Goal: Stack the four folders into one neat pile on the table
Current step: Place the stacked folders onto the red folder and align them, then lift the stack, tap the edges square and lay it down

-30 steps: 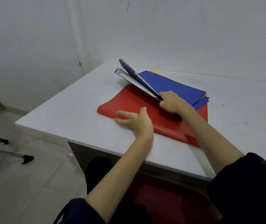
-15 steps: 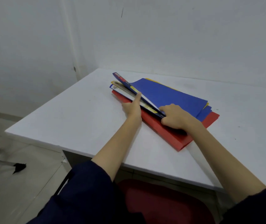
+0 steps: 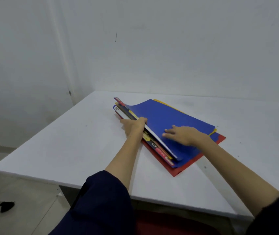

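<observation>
Blue folder (image 3: 167, 119) spine running near-far

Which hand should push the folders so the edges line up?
Probably the left hand: it already grips the pile's spine edge, where the blue folder and red folder sit uneven. The right hand lies flat on top, good for holding them down.

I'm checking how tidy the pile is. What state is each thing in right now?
Top blue folder: uppermost, spine edge slightly raised.
Yellow folder: sandwiched, corner peeking out.
Red folder: bottom, flat, edges protruding.
Left hand: gripping the pile's spine edge.
Right hand: open, flat on blue folder.
</observation>
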